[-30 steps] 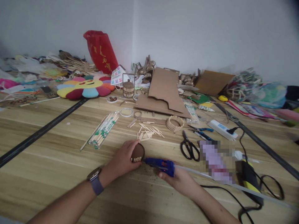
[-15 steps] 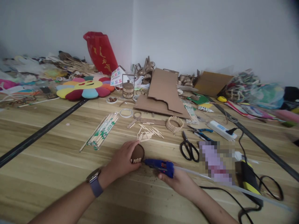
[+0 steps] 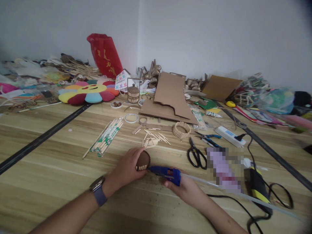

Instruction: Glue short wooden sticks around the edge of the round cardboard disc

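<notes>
My left hand (image 3: 128,164) is closed around the left side of a small round brown cardboard piece (image 3: 144,158). Several short pale sticks line its near edge. My right hand (image 3: 186,188) grips a blue glue gun (image 3: 165,174), whose nozzle points left and meets or nearly meets the piece's right edge; exact contact is too small to tell. A long clear glue stick (image 3: 204,181) extends from the gun's back to the right. Beyond my hands lies a loose pile of short cut sticks (image 3: 156,139). A ring of sticks (image 3: 181,130) stands behind it to the right.
Black scissors (image 3: 196,156), blue-handled pliers (image 3: 212,136) and a white power strip (image 3: 230,136) lie to the right. Bagged sticks (image 3: 107,136) lie left. Cardboard sheets (image 3: 170,94) and a small lidded stick pot (image 3: 133,93) stand behind. A black cable (image 3: 234,201) runs near my right forearm.
Almost nothing differs. The whole view has shifted very slightly, while both hands keep their hold on the round piece and the glue gun.
</notes>
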Demonstrator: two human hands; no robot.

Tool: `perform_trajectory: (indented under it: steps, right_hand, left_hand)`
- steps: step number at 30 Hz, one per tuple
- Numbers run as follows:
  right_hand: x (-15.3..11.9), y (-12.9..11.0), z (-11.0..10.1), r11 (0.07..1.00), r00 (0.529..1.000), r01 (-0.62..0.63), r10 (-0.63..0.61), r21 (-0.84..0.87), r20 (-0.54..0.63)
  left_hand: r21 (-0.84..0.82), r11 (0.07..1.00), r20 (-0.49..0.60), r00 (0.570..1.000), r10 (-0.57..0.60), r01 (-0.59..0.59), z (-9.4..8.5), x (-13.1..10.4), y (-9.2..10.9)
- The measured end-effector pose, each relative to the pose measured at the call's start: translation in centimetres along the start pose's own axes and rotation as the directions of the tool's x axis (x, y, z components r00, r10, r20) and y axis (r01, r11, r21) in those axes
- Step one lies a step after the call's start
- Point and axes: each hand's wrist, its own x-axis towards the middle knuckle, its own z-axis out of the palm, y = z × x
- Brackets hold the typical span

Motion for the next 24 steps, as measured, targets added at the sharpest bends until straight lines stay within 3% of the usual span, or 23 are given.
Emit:
perform_trajectory:
  steps: [9,13,16,17,21,22,24]
  right_hand:
    - [0.1,0.1,0.4,0.998,0.998,-0.037,0.039,0.043,-0.056]
    - [0.2,-0.7,-1.3,0.991,0.995,-0.063,0.071,0.117,-0.067]
    - [-0.1,-1.2,-3.8,0.976,0.994,-0.108,0.103,0.187,0.039]
    - [-0.2,-1.2,-4.6,0.966,0.983,-0.141,0.111,0.218,0.144]
    - [-0.3,-0.9,-6.0,0.929,0.879,-0.264,0.121,0.259,0.461]
    - [-0.3,-0.8,-6.0,0.928,0.865,-0.280,0.133,0.245,0.483]
    - [-0.3,-0.6,-5.8,0.943,0.881,-0.276,0.171,0.186,0.441]
  left_hand:
    - [0.030,1.000,0.029,1.000,0.002,-0.003,-0.1,0.0,0.2]
    - [0.035,0.999,0.044,0.999,-0.018,0.016,-0.2,0.0,0.3]
    - [0.039,0.999,0.048,0.999,-0.021,0.019,-0.3,0.0,0.3]
    - [0.037,0.999,0.050,0.999,-0.018,0.016,-0.3,0.0,0.3]
    - [0.037,0.999,0.052,0.999,-0.008,0.006,-0.3,0.0,0.3]
    - [0.040,0.999,0.052,0.999,-0.008,0.006,-0.3,0.0,0.3]
    - [0.046,0.999,0.056,0.998,-0.014,0.012,-0.3,0.0,0.3]
